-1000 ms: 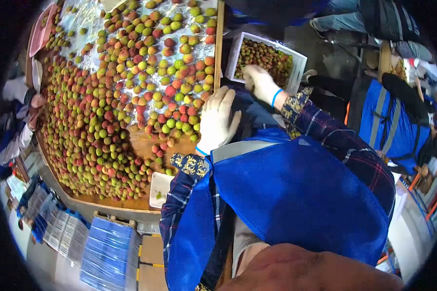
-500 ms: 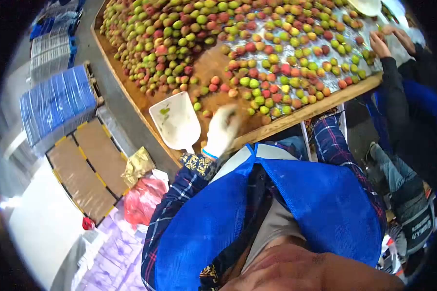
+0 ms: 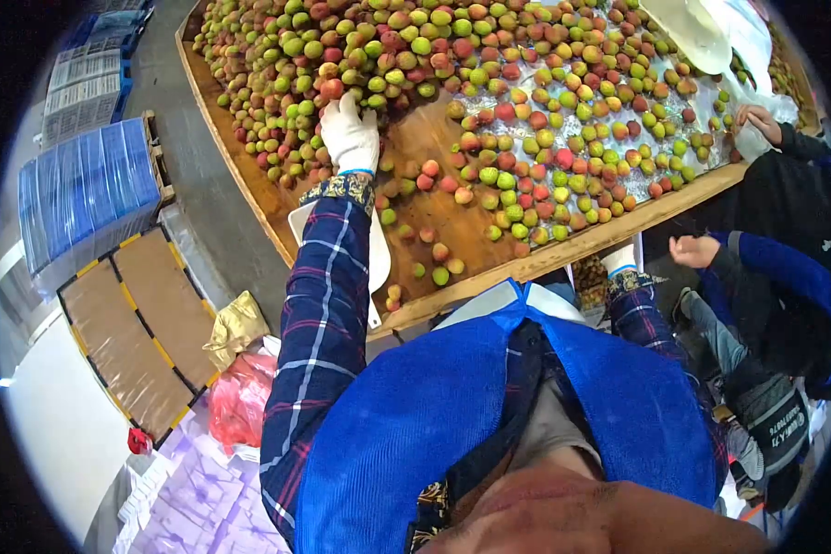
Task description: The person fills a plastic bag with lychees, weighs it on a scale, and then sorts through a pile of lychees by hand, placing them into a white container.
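My gloved left hand [image 3: 349, 138] is right in at the near edge of the lychee heap [image 3: 286, 55], a reddish lychee [image 3: 331, 90] just at the fingertips; whether they're clamped on any fruit, I can't tell. Right behind that hand, partly under my sleeve, lies a white scoop [image 3: 379, 263]. To its right, bare wooden tabletop [image 3: 422, 134], then lychees scattered loosely. Farther right, low past the table's edge, my gloved right hand [image 3: 621, 259] sits beside more lychees [image 3: 588, 275], fingers hidden, grip impossible to tell. Beyond it, a co-worker's bare hand [image 3: 694, 250].
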A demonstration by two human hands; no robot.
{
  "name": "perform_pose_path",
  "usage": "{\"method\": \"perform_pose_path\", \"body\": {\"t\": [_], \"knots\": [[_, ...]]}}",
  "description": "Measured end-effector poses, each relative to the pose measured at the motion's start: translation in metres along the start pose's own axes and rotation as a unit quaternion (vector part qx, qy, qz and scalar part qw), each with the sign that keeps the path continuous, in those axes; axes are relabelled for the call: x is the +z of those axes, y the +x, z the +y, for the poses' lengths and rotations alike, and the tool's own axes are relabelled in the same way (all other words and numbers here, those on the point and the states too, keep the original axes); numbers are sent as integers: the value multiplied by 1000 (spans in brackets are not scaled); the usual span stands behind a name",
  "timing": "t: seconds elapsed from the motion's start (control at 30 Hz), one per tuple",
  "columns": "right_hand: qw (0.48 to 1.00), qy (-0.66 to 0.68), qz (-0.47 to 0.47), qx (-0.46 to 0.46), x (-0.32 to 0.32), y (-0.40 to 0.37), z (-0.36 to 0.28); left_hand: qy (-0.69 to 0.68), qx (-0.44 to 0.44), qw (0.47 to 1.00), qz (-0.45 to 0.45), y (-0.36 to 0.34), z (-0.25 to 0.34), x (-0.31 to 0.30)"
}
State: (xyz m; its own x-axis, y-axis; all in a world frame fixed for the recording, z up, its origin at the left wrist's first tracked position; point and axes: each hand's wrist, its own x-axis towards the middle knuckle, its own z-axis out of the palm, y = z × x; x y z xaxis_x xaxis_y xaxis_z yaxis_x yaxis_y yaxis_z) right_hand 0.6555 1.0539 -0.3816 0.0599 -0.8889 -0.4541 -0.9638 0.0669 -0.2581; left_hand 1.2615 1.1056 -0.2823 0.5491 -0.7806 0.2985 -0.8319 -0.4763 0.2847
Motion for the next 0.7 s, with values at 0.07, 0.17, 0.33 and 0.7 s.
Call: {"method": "perform_pose_path", "body": {"t": [0.07,0.17,0.33,0.7], "knots": [[1000,1,2,13,-4,-8,0,-25,21,999,20,-7,-1,14],[999,10,4,30,-2,-8,-7,-1,73,996,48,-6,-6,12],[999,17,-4,45,8,-23,-14,25,199,979,21,7,-17,-3],[983,4,-185,23,-10,-91,-31,-24,183,981,61,14,-35,-5]]}}
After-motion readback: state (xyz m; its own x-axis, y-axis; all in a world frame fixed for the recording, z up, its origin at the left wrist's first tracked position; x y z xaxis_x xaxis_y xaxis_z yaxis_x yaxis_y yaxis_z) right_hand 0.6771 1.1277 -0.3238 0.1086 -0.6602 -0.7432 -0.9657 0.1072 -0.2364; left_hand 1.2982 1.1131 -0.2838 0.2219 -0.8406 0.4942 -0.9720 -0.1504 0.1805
